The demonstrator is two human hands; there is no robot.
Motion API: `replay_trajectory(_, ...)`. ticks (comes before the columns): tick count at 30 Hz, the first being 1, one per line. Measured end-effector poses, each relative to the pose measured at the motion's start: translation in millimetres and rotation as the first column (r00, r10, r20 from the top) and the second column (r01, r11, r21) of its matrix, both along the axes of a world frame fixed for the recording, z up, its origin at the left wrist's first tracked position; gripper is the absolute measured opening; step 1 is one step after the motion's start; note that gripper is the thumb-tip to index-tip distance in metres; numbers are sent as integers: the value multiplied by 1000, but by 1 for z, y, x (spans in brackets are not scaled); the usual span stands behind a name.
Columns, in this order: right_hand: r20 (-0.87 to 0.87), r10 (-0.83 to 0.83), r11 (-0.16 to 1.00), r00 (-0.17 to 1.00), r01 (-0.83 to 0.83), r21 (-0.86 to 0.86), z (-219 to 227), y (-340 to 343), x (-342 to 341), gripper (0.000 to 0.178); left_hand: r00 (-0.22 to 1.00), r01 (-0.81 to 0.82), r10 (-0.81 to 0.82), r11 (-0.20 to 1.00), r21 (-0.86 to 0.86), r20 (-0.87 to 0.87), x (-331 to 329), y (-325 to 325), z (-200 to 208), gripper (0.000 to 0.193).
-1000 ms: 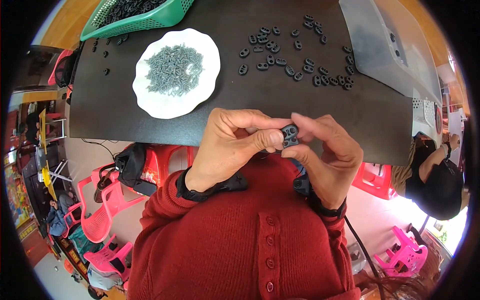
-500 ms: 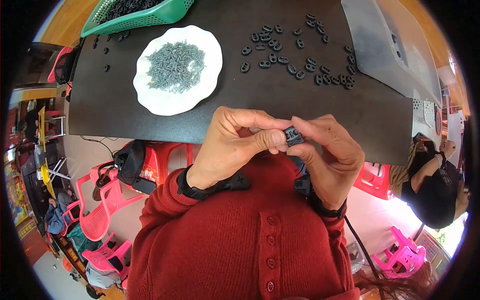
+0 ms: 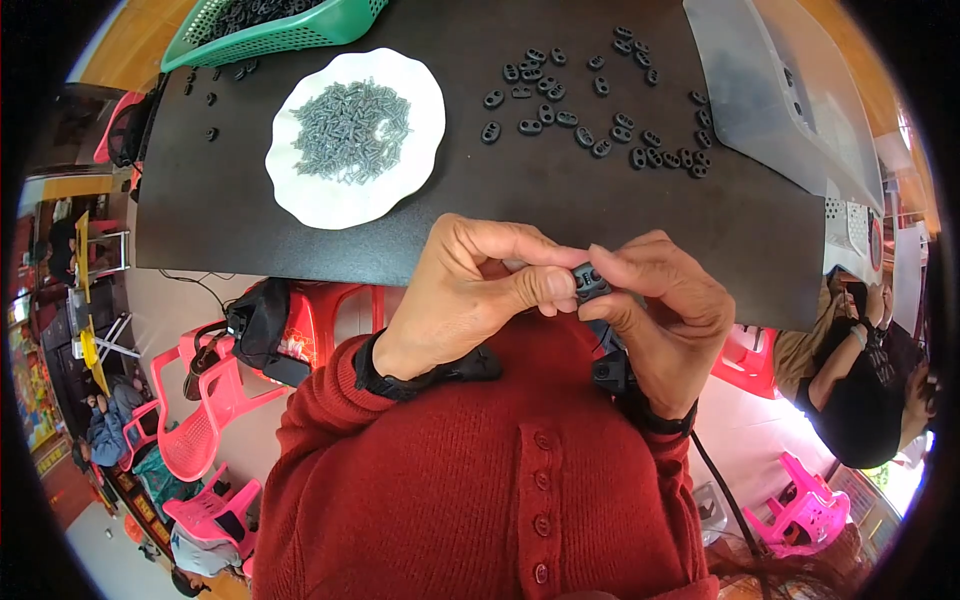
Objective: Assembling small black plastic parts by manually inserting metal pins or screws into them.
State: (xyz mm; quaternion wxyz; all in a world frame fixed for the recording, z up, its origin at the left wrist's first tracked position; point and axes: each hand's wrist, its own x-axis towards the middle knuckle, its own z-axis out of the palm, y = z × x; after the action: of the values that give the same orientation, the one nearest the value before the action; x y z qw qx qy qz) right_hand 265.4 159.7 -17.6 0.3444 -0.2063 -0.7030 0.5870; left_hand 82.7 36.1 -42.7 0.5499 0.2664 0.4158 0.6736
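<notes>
Between my two hands, just in front of the table's near edge, is a small black plastic two-hole cord lock (image 3: 590, 281). My left hand (image 3: 470, 290) pinches its left end with thumb and forefinger. From the other side my right hand (image 3: 665, 305) grips it, forefinger on top and thumb underneath. The fingertips cover part of its ends. Beyond my left hand sits a white scalloped plate (image 3: 300, 200) bearing a heap of small metal springs (image 3: 352, 130). Several similar black pieces (image 3: 583, 136) lie scattered on the dark table (image 3: 480, 190) past my right hand.
A green basket (image 3: 300, 35) full of black parts stands at the far left, with a few loose pieces beside it. At the far right is a translucent plastic bin (image 3: 750, 100). Pink chairs (image 3: 205, 430) stand at the left; another person (image 3: 860, 370) is at the right.
The cord lock and my right hand have shifted slightly right and down, and the piece has tilted a little. My left hand has hardly moved.
</notes>
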Motion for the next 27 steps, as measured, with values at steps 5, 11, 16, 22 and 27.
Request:
replay_trajectory(5,18,7,1000,1000,-8,11,2,0,0,40,1000,9,-9,1000,-1,-22,-1,-1,0,19)
replay_trajectory(11,1,-32,990,999,32,137,-3,-3,-4,35,999,0,0,1000,6,-36,-2,-2,1,19)
replay_trajectory(16,7,-38,991,999,37,129,-4,-5,-3,37,1000,-4,4,1000,16,-31,-3,-3,-1,19)
replay_trajectory(22,-4,-83,989,997,83,120,-7,-9,-8,35,997,-10,10,1000,-5,-77,-5,-1,3,19)
replay_trajectory(27,-2,-109,987,994,109,119,0,-5,-13,38,996,-26,27,1000,9,-82,-7,6,11,19)
